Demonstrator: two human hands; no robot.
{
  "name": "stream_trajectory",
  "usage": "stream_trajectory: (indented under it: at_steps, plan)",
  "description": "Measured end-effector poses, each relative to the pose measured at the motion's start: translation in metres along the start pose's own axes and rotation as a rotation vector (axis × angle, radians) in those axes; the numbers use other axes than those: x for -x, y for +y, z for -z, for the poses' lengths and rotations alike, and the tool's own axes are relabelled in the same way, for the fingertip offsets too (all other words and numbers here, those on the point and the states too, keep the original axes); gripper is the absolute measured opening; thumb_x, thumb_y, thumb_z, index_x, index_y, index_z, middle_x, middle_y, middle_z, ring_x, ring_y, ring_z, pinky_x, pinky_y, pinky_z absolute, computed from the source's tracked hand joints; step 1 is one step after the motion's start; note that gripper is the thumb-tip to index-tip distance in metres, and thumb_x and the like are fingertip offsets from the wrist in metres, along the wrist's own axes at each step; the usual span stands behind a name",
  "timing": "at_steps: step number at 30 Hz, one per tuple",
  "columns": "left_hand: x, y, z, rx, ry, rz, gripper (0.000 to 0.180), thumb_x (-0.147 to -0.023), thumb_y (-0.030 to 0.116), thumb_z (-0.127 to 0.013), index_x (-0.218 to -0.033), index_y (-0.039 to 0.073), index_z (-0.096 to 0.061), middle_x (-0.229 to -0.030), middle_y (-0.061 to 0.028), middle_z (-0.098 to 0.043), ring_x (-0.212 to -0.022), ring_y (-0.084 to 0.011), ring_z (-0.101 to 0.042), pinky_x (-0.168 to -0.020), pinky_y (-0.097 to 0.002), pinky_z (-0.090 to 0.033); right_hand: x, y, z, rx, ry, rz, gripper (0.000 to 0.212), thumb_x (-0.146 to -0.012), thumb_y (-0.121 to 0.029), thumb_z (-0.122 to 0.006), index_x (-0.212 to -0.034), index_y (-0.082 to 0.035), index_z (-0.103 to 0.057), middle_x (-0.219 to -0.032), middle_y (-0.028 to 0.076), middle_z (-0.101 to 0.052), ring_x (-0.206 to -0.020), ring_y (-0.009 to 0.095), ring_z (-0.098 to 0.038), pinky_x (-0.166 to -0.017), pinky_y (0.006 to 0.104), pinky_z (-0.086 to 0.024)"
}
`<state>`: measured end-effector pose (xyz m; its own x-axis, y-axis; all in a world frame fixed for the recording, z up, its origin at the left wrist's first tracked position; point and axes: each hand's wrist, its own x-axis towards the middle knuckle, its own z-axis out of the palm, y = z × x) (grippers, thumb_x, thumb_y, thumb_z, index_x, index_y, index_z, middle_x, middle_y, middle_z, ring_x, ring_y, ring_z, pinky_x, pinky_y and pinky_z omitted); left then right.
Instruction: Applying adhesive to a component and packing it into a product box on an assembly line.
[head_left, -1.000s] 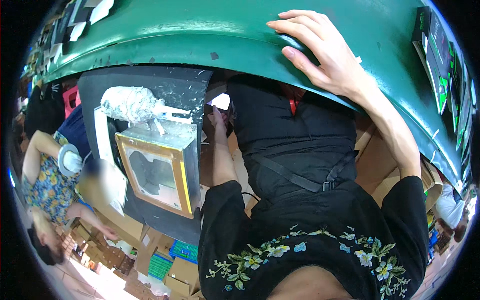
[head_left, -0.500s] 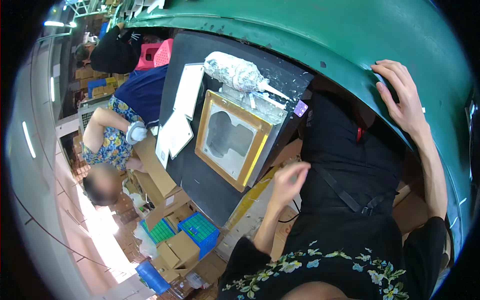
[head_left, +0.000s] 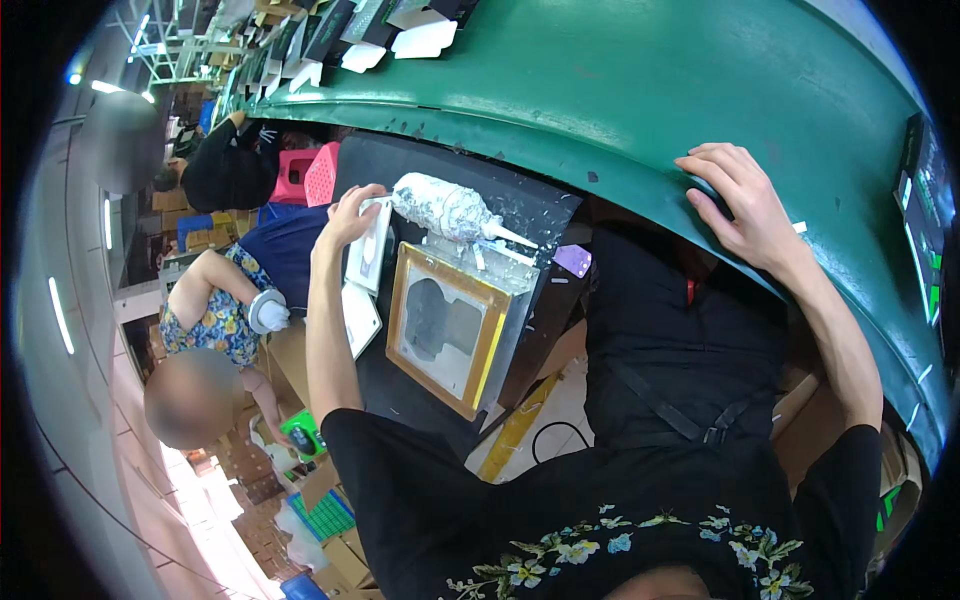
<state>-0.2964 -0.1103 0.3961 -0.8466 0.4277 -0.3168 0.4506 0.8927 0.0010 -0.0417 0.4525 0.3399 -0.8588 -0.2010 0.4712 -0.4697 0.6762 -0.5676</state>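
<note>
My left hand (head_left: 352, 215) reaches to the far left of the black table (head_left: 420, 410), its fingers closed on the far end of a flat white panel (head_left: 371, 250). A second white panel (head_left: 360, 318) lies just nearer. Right of the fingers lies a white-smeared bottle (head_left: 442, 207) with a pointed nozzle. A brown-framed screen (head_left: 492, 345), grey and white inside, sits below the bottle. My right hand (head_left: 738, 205) rests on the edge of the green tabletop (head_left: 600, 90), fingers slightly bent and loosely apart; a dark patch shows under them, too shaded to name.
A co-worker in a flowered garment (head_left: 245, 310) sits at the left, near cardboard. Beyond are another person in black (head_left: 230, 178) and a pink stool (head_left: 322, 175). Dark boxes with white flaps (head_left: 425, 40) stand along the green table. A purple card (head_left: 572, 261) lies at the black table's corner.
My left hand has moved from beside my lap to the far-left white panel and closed on its end. My right hand stays on the green edge. The view has shifted, showing more boxes.
</note>
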Motion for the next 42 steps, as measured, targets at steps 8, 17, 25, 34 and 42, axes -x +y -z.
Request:
stream_trajectory:
  at_steps: [8,17,25,34,42]
  plan:
    - [0.092,0.054,0.087,-0.202,0.475,0.061,0.025,-0.087,0.004,-0.056,-0.111,0.006,-0.062,-0.098,-0.0186,-0.067,-0.094,-0.0371,-0.066,-0.077,-0.0451,-0.050,-0.001,-0.004,0.006,0.023,-0.038,-0.031,0.030,-0.086,-0.008,-0.066,-0.115,-0.001,-0.062,-0.110,0.017,-0.062,-0.105,0.033,-0.058,-0.092,0.0417,-0.046]
    - [0.297,0.155,0.035,0.410,1.101,0.728,0.016,-0.103,0.013,-0.050,-0.103,0.001,-0.060,-0.090,-0.0026,-0.060,-0.084,-0.0079,-0.052,-0.076,-0.0228,-0.043,-0.039,-0.038,-0.025,-0.198,-0.204,0.005,0.029,-0.090,-0.011,-0.063,-0.117,0.000,-0.060,-0.114,0.017,-0.061,-0.108,0.035,-0.059,-0.094,0.0415,-0.046]
    - [0.267,0.210,-0.109,1.593,1.014,0.805,0.009,-0.103,0.011,-0.051,-0.098,0.004,-0.054,-0.085,-0.0018,-0.060,-0.069,-0.0046,-0.056,-0.058,-0.0199,-0.047,-0.174,-0.101,-0.138,-0.184,-0.503,-0.056,0.059,-0.098,-0.048,-0.051,-0.130,0.001,-0.052,-0.122,0.022,-0.059,-0.113,0.033,-0.060,-0.096,0.0401,-0.047]
    - [0.262,0.207,-0.098,1.631,0.711,0.840,0.018,-0.104,0.016,-0.049,-0.113,0.000,-0.050,-0.086,-0.0072,-0.069,-0.058,-0.0070,-0.063,-0.049,-0.0186,-0.051,-0.239,-0.113,-0.210,0.024,-0.851,-0.174,0.082,-0.064,-0.061,-0.076,-0.114,0.003,-0.063,-0.103,0.020,-0.070,-0.094,0.031,-0.070,-0.083,0.0393,-0.054]
    - [0.255,0.206,-0.102,1.627,0.738,0.803,0.024,-0.106,0.023,-0.046,-0.119,0.003,-0.045,-0.083,-0.0056,-0.066,-0.058,-0.0047,-0.060,-0.049,-0.0180,-0.052,-0.246,-0.131,-0.120,-1.144,-0.639,-0.212,0.060,-0.080,-0.039,-0.078,-0.122,-0.001,-0.059,-0.107,0.010,-0.068,-0.098,0.020,-0.068,-0.088,0.0346,-0.054]
